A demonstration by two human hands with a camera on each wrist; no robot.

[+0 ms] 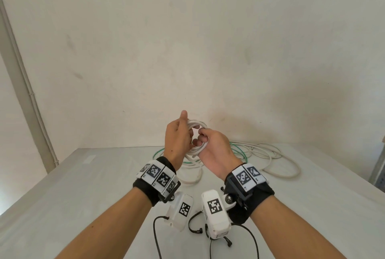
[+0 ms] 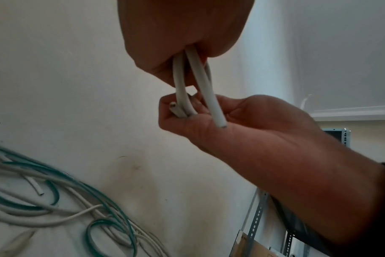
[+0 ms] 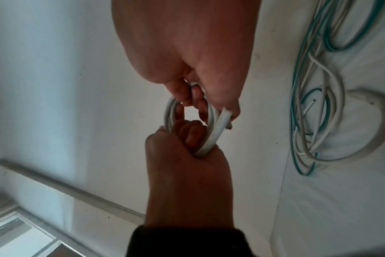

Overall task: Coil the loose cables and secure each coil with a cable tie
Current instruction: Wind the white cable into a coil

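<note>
A small coil of white cable (image 1: 195,125) is held in the air above the table (image 1: 83,185), between both hands. My left hand (image 1: 183,133) grips one side of the coil, thumb pointing up. My right hand (image 1: 203,137) curls its fingers round the opposite side. In the left wrist view the white cable (image 2: 180,83) runs from my left hand (image 2: 182,52) down into my right hand (image 2: 209,113), with two cut ends showing by the right fingers. In the right wrist view the coil (image 3: 211,132) forms a ring between my right hand (image 3: 198,97) and left hand (image 3: 187,139). No cable tie shows.
Loose white and green cables (image 1: 260,152) lie tangled on the table's far right, also in the wrist views as loose cables (image 2: 55,200) and a cable heap (image 3: 319,104). A plain wall stands close behind. A metal rack (image 1: 379,171) is at the right edge.
</note>
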